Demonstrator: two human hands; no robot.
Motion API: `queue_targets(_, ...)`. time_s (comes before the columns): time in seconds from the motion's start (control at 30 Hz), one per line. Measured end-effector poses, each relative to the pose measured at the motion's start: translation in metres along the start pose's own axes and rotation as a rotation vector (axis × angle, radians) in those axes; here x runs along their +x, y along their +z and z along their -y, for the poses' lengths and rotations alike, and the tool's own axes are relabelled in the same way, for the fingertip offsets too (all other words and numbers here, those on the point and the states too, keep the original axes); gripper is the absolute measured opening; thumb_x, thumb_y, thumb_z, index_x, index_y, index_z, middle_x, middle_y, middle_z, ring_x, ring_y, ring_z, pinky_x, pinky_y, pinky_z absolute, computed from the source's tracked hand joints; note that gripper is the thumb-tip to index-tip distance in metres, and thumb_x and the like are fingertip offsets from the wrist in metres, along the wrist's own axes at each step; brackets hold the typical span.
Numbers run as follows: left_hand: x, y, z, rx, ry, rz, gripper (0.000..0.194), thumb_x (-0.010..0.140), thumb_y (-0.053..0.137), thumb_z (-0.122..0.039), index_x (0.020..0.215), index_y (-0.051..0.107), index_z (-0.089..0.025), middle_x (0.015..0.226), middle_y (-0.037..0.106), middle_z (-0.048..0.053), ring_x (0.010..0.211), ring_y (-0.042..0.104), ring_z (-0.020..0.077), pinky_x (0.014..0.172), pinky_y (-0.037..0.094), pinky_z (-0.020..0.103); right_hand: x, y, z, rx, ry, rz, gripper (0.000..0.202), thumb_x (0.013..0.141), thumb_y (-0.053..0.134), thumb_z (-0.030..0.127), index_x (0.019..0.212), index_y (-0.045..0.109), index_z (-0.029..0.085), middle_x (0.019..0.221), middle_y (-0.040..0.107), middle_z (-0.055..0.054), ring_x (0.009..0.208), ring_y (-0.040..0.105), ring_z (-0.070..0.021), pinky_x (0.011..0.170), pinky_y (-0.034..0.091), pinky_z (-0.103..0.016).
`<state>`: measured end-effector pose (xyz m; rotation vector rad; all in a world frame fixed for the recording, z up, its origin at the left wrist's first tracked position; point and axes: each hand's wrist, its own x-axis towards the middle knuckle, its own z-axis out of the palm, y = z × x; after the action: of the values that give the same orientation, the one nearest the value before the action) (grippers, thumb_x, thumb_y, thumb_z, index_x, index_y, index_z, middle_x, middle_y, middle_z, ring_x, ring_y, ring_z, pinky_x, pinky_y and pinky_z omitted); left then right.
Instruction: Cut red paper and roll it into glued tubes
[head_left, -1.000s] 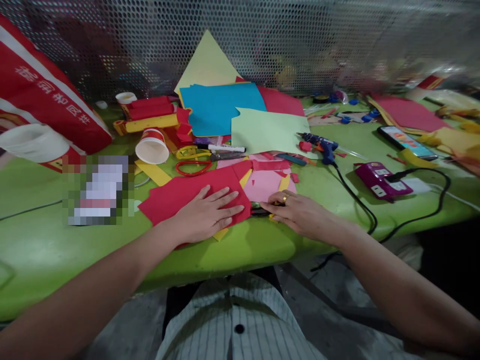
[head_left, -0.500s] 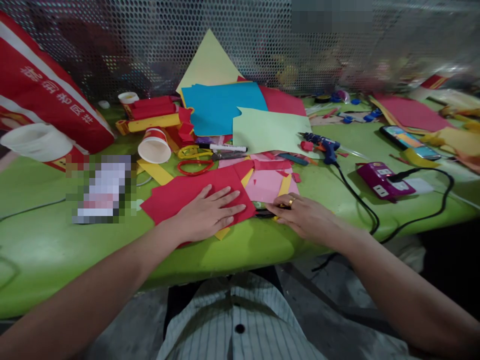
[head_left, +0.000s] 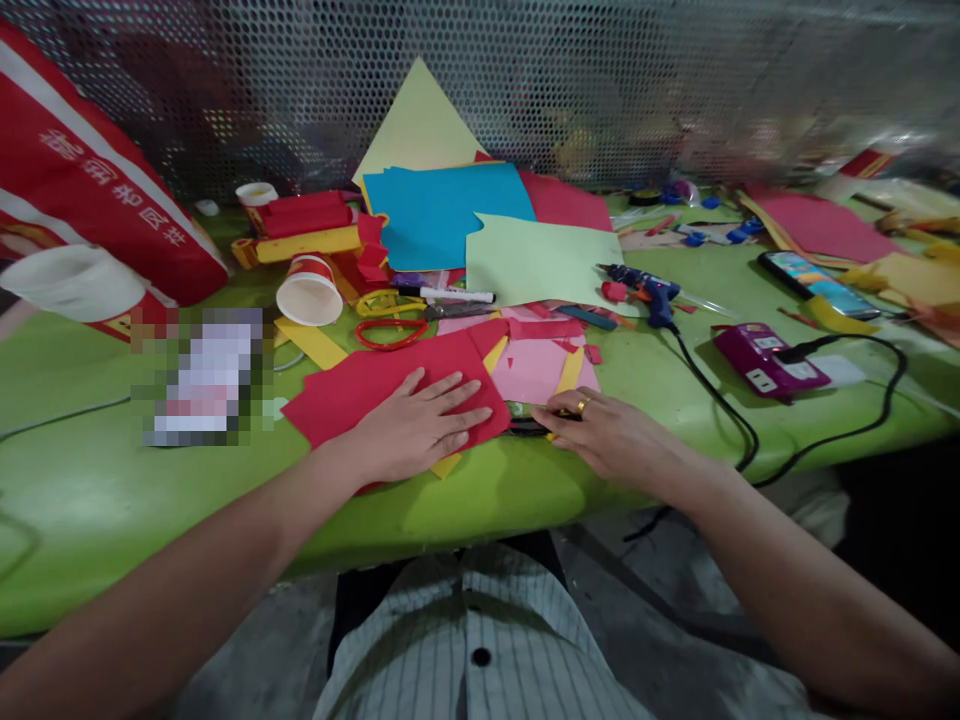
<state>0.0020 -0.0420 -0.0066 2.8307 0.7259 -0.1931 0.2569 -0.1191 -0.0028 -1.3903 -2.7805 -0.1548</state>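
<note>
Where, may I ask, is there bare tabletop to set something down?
Widest: the green tabletop between the blurred-out object and the left forearm. Smaller: between the glue gun and the phone. Crowded: the middle, from the blue sheet down to the red paper under the left hand.

A person's own body, seen from the head: a loose, pale grey-white shirt (head_left: 405, 660) with thin, dark vertical stripes shows below the near edge of the green table (head_left: 187, 500). A round, black button (head_left: 481, 657) sits on its front seam, with a smaller-looking dark one above it. Both forearms (head_left: 787, 570) are bare. The right hand (head_left: 615, 435) wears a shiny, gold-coloured ring (head_left: 582, 406) on one finger; the left hand (head_left: 416, 430) is bare.
</note>
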Motion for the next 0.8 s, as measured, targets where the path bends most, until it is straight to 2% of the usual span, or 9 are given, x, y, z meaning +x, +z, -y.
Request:
queue_targets(0.2,0.0004,-0.0007,0.0001,0.002,-0.015,0.013,0.045,0.095,0.020,-0.043,0.137,0.033,-0.035,0.149,0.027,0.001,0.139,0.017,0.0223,0.108,0.010,0.052,-0.0036,-0.0016,0.0053,-0.049,0.007,-0.010,0.033,0.085,0.040,0.011,0.112,0.059,0.015,0.097,0.064,-0.013,0.089,0.059,-0.0221,0.071,0.052,-0.035)
queue_targets(0.47,-0.0003,-0.0009,-0.0004,-0.018,-0.008,0.004,0.045,0.095,0.021,-0.041,0.138,0.032,-0.035,0.149,0.028,0.000,0.139,0.017,0.0227,0.108,0.009,0.053,0.0004,0.0004,0.0079,-0.031,0.027,0.014,0.036,0.084,0.043,0.011,0.117,0.055,0.014,0.103,0.063,-0.014,0.091,0.059,-0.0246,0.072,0.051,-0.037)
queue_targets(0.67,0.0002,-0.0016,-0.0011,-0.011,-0.015,0.025,0.045,0.095,0.021,-0.041,0.138,0.031,-0.034,0.151,0.024,0.000,0.139,0.016,0.0222,0.108,0.009,0.053,-0.0026,-0.0011,0.0066,-0.065,-0.004,-0.011,0.034,0.083,0.043,0.010,0.113,0.057,0.013,0.099,0.064,-0.014,0.088,0.060,-0.0233,0.070,0.051,-0.036)
queue_targets(0.8,0.0003,-0.0017,-0.0013,-0.012,-0.014,0.020,0.045,0.095,0.022,-0.040,0.139,0.029,-0.035,0.150,0.026,0.000,0.139,0.017,0.0221,0.108,0.009,0.053,-0.0017,-0.0001,0.0105,-0.072,0.034,-0.015,0.035,0.082,0.045,0.009,0.115,0.056,0.014,0.099,0.064,-0.013,0.087,0.059,-0.0221,0.071,0.050,-0.035)
